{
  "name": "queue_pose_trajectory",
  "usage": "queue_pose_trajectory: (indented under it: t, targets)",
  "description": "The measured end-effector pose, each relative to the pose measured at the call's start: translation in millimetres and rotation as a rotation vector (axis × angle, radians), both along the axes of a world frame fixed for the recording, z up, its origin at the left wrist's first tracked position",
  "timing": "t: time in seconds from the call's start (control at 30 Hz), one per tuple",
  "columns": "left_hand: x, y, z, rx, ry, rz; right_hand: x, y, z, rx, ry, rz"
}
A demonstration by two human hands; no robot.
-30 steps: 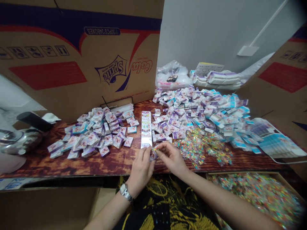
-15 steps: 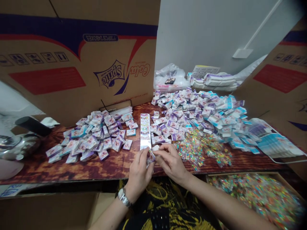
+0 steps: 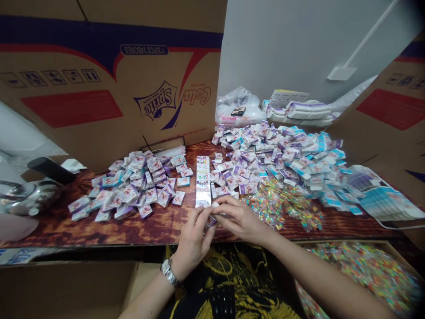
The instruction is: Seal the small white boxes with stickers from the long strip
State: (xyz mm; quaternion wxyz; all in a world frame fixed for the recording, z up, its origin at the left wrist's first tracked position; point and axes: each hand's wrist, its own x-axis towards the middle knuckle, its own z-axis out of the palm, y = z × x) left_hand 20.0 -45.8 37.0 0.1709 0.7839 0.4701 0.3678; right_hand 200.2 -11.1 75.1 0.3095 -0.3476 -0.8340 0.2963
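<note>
Between my two hands, at the table's front edge, is a small white and purple printed box (image 3: 211,220). My left hand (image 3: 194,235) grips its body, a watch on that wrist. The fingers of my right hand (image 3: 242,219) are closed at the box's white upper end, where the fingertips partly cover it. Just beyond the hands lies a strip of stickers (image 3: 203,177) with colourful round prints. To the left is a heap of small boxes (image 3: 129,195); a larger heap of similar boxes (image 3: 265,150) spreads to the right. Small clear bags of colourful candy (image 3: 265,206) lie near my right hand.
A large cardboard carton (image 3: 99,110) stands at the back left, another carton (image 3: 381,119) at the right. Flat stacked box blanks (image 3: 385,199) lie far right. Below the table edge, an open box (image 3: 368,274) holds many candy bags. A metal pot (image 3: 29,195) is at left.
My right fingers have closed further over the box's upper end, and more of the box is hidden. The whole view has shifted slightly.
</note>
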Motion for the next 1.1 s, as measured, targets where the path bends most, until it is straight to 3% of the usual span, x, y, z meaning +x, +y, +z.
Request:
queue_pose_trajectory:
  t: [0.17, 0.27, 0.5, 0.8, 1.1]
  targets:
    - [-3, -1, -1.5, 0.065, -0.013, 0.038, -20, -5, -12.8, -0.366, 0.298, -0.188]
    - [-6, -2, -1.8, 0.088, 0.003, 0.05, -28, -5, -19.4, -0.464, 0.406, -0.191]
    - [-9, 2, -3.6, 0.198, 0.077, 0.139, -35, -8, -7.3, -0.153, 0.277, -0.197]
    - [-12, -3, -10.0, 0.172, 0.044, 0.233, -55, 0, -21.6, -0.405, 0.399, -0.281]
    - [-10, -1, -16.9, 0.189, 0.198, 0.281, -60, -11, -7.4, -0.088, 0.241, -0.303]
